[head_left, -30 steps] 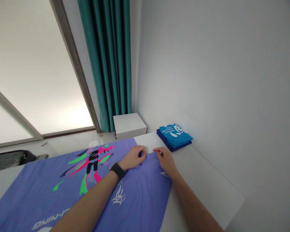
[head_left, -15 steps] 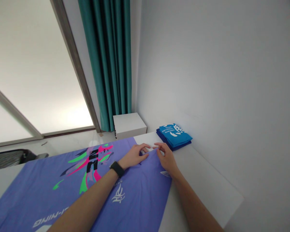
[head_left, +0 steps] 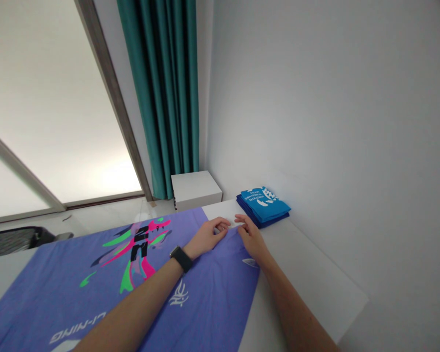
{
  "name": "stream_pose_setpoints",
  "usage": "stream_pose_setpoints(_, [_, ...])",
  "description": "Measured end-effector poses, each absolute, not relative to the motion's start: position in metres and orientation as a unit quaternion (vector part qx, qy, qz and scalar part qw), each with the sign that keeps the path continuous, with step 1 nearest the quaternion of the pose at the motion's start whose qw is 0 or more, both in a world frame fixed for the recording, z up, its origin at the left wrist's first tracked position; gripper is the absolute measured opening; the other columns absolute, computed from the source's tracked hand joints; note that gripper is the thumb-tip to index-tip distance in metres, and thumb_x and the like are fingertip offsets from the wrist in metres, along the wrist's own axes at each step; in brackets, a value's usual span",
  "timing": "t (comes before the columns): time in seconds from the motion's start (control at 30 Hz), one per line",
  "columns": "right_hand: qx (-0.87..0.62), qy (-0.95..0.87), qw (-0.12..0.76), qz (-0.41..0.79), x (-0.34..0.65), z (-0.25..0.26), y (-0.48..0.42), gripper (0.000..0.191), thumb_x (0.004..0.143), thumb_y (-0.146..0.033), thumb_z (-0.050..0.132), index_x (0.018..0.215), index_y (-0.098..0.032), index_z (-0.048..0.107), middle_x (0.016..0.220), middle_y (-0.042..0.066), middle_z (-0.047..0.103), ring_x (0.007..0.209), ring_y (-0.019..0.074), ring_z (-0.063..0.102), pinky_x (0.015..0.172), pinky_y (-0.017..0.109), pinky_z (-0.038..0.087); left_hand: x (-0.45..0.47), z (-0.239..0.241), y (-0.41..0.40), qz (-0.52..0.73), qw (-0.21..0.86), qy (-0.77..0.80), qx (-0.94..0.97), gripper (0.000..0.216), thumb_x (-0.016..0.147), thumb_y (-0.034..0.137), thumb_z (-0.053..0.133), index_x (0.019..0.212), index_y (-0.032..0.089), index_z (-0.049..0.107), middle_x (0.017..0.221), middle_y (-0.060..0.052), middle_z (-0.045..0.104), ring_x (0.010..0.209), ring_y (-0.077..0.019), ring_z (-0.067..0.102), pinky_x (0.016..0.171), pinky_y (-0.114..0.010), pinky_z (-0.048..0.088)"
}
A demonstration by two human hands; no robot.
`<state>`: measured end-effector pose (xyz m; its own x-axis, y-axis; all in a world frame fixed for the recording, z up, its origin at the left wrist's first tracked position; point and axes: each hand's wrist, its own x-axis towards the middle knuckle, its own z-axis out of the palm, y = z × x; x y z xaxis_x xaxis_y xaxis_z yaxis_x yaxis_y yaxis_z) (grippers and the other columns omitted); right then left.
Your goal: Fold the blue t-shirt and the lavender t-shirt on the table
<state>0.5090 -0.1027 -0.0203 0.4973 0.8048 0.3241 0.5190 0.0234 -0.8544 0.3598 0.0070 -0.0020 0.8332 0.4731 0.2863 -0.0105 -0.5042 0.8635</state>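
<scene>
On the white worktop (head_left: 308, 264) the purple T-shirt (head_left: 220, 283) lies flat; left hand (head_left: 206, 238) and right hand (head_left: 252, 239) pinch its far edge with closed fingers. Soft, light cloth, probably best gripped at corners.

The purple T-shirt (head_left: 212, 288), lower left, is soft matt cloth with a smooth printed graphic. The white table (head_left: 315, 274) looks smooth and matt. The folded blue shirts (head_left: 264, 205) are matt cloth, the teal curtain (head_left: 168, 98) is heavy fabric, and the floor (head_left: 106, 215) is glossy.
</scene>
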Motion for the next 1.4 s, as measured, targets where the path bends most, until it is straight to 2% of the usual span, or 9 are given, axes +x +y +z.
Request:
stream_pose_setpoints(0.13, [-0.71,-0.512,0.467,0.125,0.509,-0.015,-0.104,0.026,0.084,-0.04,0.05,0.092,-0.021,0.065,0.082,0.004,0.066,0.078,0.0189,0.059,0.072,0.03,0.045,0.36,0.0,0.006,0.262,0.463,0.154,0.833,0.016,0.087,0.021,0.055,0.099,0.016,0.065,0.085,-0.003,0.069,0.079,-0.0157,0.063,0.078,-0.029,0.049])
stream_pose_setpoints(0.23, [-0.715,-0.513,0.458,0.128,0.511,-0.013,-0.105,0.021,0.083,-0.038,0.051,0.077,-0.02,0.06,0.072,0.0,0.061,0.07,0.0169,0.056,0.065,0.028,0.042,0.36,-0.001,0.006,0.263,0.444,0.163,0.841,0.017,0.088,0.023,0.054,0.099,0.016,0.065,0.084,-0.002,0.068,0.077,-0.0158,0.061,0.074,-0.028,0.048])
stream_pose_setpoints(0.37, [-0.716,-0.502,0.472,0.109,0.511,-0.011,-0.105,0.019,0.084,-0.038,0.05,0.081,-0.021,0.057,0.067,-0.002,0.055,0.063,0.0158,0.052,0.06,0.026,0.04,0.358,-0.004,0.009,0.258,0.44,0.158,0.846,0.021,0.09,0.027,0.052,0.104,0.016,0.063,0.082,-0.002,0.067,0.075,-0.0154,0.059,0.071,-0.027,0.046])
stream_pose_setpoints(0.53, [-0.725,-0.503,0.462,0.088,0.509,-0.01,-0.106,0.019,0.086,-0.039,0.049,0.085,-0.022,0.058,0.073,0.001,0.062,0.069,0.018,0.058,0.064,0.028,0.042,0.356,-0.009,0.013,0.222,0.442,0.152,0.855,0.029,0.091,0.035,0.054,0.111,0.015,0.063,0.071,0.001,0.06,0.064,-0.0137,0.053,0.061,-0.024,0.04])
stream_pose_setpoints(0.8, [-0.74,-0.498,0.445,0.079,0.511,-0.014,-0.106,0.022,0.088,-0.04,0.047,0.082,-0.023,0.06,0.072,0.001,0.065,0.069,0.019,0.061,0.064,0.028,0.041,0.355,-0.005,0.012,0.198,0.452,0.143,0.858,0.033,0.094,0.042,0.047,0.083,0.015,0.065,0.073,0.0,0.062,0.067,-0.0133,0.051,0.062,-0.024,0.039])
stream_pose_setpoints(1.03, [-0.752,-0.499,0.427,0.062,0.511,-0.013,-0.107,0.024,0.089,-0.041,0.046,0.086,-0.023,0.061,0.072,0.001,0.065,0.067,0.0186,0.061,0.062,0.026,0.041,0.35,0.005,0.021,0.191,0.472,0.127,0.851,0.031,0.092,0.041,0.051,0.102,0.015,0.063,0.06,0.006,0.044,0.056,-0.0112,0.041,0.054,-0.022,0.032])
stream_pose_setpoints(1.17, [-0.76,-0.489,0.424,0.063,0.511,-0.013,-0.107,0.024,0.089,-0.042,0.045,0.084,-0.024,0.061,0.069,0.001,0.065,0.063,0.0184,0.06,0.06,0.026,0.039,0.344,0.012,0.03,0.146,0.442,0.114,0.877,0.032,0.093,0.041,0.05,0.106,0.015,0.063,0.062,0.004,0.05,0.057,-0.012,0.045,0.054,-0.023,0.033])
stream_pose_setpoints(1.27, [-0.761,-0.485,0.426,0.064,0.511,-0.013,-0.107,0.025,0.089,-0.043,0.047,0.082,-0.024,0.061,0.067,0.001,0.065,0.06,0.0181,0.06,0.057,0.026,0.039,0.34,0.016,0.034,0.107,0.405,0.109,0.902,0.031,0.092,0.042,0.05,0.096,0.016,0.068,0.066,0.002,0.059,0.06,-0.0128,0.051,0.057,-0.023,0.036])
stream_pose_setpoints(1.4, [-0.763,-0.48,0.428,0.066,0.511,-0.012,-0.107,0.027,0.088,-0.045,0.046,0.077,-0.024,0.059,0.064,0.0,0.064,0.058,0.0177,0.058,0.056,0.026,0.037,0.337,0.018,0.036,0.078,0.36,0.094,0.925,0.027,0.087,0.037,0.054,0.072,0.017,0.065,0.063,0.002,0.059,0.06,-0.0122,0.051,0.059,-0.023,0.037])
